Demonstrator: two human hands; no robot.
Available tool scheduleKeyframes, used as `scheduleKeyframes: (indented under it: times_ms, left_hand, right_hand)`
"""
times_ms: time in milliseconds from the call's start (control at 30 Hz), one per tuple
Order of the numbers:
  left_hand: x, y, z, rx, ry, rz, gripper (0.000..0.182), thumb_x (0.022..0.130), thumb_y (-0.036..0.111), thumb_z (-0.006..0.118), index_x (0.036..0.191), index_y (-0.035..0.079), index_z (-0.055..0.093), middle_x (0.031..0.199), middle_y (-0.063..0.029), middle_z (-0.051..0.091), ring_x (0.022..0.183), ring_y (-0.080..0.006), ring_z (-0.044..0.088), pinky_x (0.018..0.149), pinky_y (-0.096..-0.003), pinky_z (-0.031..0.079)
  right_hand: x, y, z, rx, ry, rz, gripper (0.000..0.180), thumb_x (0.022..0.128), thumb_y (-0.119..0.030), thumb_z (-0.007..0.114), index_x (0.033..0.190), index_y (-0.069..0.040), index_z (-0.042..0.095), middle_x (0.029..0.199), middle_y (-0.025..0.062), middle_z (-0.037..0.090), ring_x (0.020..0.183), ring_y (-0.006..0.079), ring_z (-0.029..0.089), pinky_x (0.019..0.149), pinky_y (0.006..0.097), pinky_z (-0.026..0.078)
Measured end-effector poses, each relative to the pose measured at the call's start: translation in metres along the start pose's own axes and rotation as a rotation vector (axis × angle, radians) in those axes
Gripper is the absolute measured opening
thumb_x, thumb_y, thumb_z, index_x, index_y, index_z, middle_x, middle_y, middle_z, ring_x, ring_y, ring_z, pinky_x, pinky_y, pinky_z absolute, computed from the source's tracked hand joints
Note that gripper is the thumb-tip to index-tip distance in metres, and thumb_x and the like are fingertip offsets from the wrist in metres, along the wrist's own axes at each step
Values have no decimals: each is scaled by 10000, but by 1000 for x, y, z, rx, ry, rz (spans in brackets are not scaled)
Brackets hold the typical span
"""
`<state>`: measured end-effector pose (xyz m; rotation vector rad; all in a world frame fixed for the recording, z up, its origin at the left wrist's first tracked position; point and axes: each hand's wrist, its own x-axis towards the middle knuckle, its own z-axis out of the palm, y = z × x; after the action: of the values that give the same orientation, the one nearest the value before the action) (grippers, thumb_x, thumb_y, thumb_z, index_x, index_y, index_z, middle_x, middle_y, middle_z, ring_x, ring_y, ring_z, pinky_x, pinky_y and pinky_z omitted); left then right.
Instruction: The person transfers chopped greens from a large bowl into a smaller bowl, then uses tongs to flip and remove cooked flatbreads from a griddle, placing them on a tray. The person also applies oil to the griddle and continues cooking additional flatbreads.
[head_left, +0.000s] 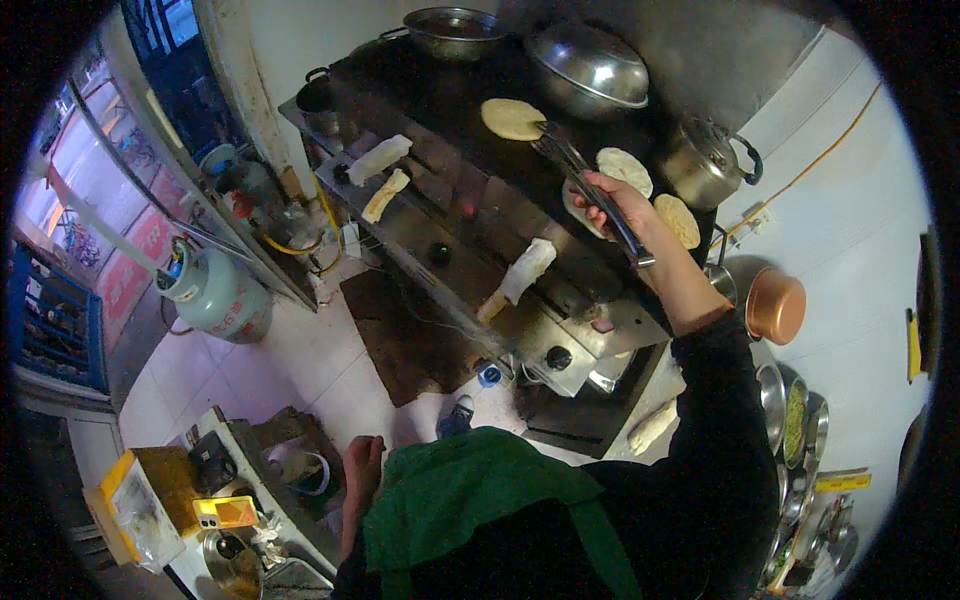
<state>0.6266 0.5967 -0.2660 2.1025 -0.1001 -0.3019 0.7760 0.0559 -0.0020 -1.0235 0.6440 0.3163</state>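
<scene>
Metal tongs with dark handles (574, 161) are gripped in my right hand (619, 202) above the black griddle (442, 112). Their tips meet the edge of a round flatbread (511, 120); whether they pinch it or only touch it is unclear. Below and beside my right hand lie a pale flatbread (626, 171), another partly hidden round (581, 206) and a browned flatbread (679, 220). My left hand (364, 465) hangs low beside the green apron (465, 487), its fingers curled, with nothing visible in it.
A domed metal lid (589, 67), a metal pan (454, 34) and a kettle (701, 165) stand along the griddle's back. White cloths (529, 270) lie on the front ledge. A gas cylinder (217, 289) stands left. Metal food containers (795, 420) line the right side.
</scene>
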Motion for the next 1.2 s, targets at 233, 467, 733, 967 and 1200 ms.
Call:
scheduleKeyframes:
  times_ms: [233,467,733,967,1200]
  left_hand:
    - [72,37,51,135,-165,68,188,860,168,637,913,-13,626,830,-144,631,773,-234,620,704,-321,487]
    - [117,65,53,112,-349,115,155,842,129,634,910,-10,623,846,-151,623,777,-249,618,678,-326,481]
    - [220,152,38,73,-504,535,149,834,138,633,877,-4,620,767,-169,618,723,-293,621,628,-373,479]
    - [289,186,52,99,-752,694,188,890,179,602,873,-7,622,777,-135,637,698,-216,611,619,-330,469]
    - [285,255,78,-45,-1201,550,205,926,171,553,872,-21,600,796,-115,628,714,-159,585,643,-288,456]
  right_hand:
    - [53,-32,16,-360,51,-320,155,910,-199,584,955,-52,563,725,49,590,495,97,545,372,178,439]
    - [0,-18,17,-1908,597,-918,594,777,-178,656,1316,-57,438,778,235,630,638,345,630,566,434,512]
    - [-87,41,57,-1708,580,-694,609,794,-165,651,1334,-30,405,834,204,631,662,357,630,606,411,510]
    - [-138,78,43,-287,604,-390,484,886,-198,621,1289,-35,407,803,50,583,485,103,542,420,238,446]
    - [-190,112,27,247,766,-368,361,891,-340,578,1069,-36,499,787,99,636,469,160,604,357,227,459]
